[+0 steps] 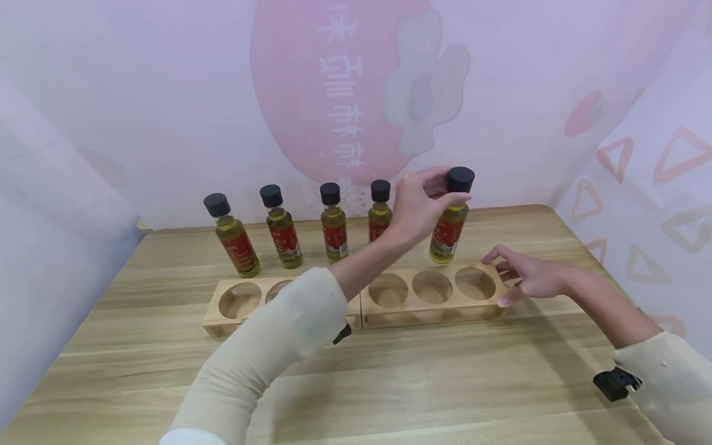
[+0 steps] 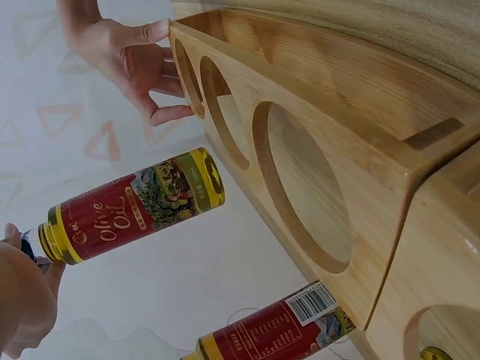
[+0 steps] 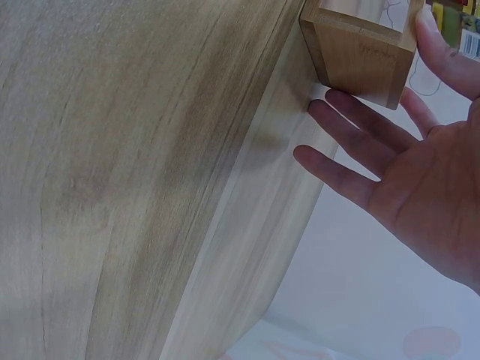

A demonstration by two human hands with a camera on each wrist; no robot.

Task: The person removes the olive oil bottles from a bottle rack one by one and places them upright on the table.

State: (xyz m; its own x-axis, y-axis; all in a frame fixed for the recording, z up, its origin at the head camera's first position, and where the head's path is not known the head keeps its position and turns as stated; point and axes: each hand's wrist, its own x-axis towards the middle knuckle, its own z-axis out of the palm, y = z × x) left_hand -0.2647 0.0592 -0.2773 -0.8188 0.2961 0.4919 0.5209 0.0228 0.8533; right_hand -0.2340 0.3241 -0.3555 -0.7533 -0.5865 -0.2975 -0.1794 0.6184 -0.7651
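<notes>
My left hand [image 1: 414, 207] grips a small olive oil bottle [image 1: 447, 238] near its black cap. In the left wrist view this bottle [image 2: 127, 210] is raised, its base apart from the rack and level with the round holes. The long wooden rack [image 1: 458, 307] lies across the table, holes facing up. At the rack's right end, my right hand [image 1: 534, 278] holds the corner between thumb and forefinger. The other fingers [image 3: 337, 176] of that hand spread loosely beside the end panel. My left forearm covers part of the rack's middle.
Behind the rack several more capped bottles stand in a row, from the leftmost bottle [image 1: 239, 250] to one partly behind my left hand [image 1: 380, 216]. A printed curtain [image 1: 183, 123] hangs at the back of the wooden table [image 1: 423, 383].
</notes>
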